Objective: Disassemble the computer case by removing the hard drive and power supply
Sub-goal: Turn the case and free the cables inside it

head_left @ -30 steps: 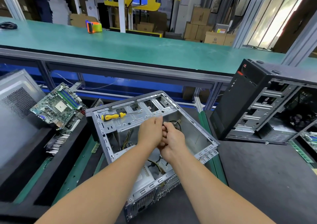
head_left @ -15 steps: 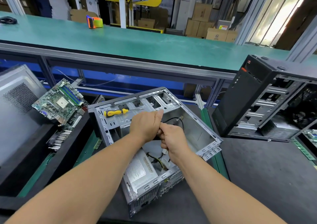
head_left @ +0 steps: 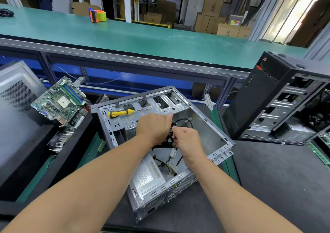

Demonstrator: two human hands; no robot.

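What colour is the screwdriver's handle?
Yellow and black; the screwdriver lies on the open case, clearest in the head view.

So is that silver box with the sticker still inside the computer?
Yes, in. The power supply sits in the near corner of the open computer case, its cables trailing up toward both hands.

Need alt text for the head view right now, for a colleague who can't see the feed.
Both hands, left hand and right hand, grip a bundle of black cables over an open computer case lying on its side. The power supply sits in its near corner, and a yellow-handled screwdriver rests on the drive cage. A loose motherboard lies to the left, another case to the right.
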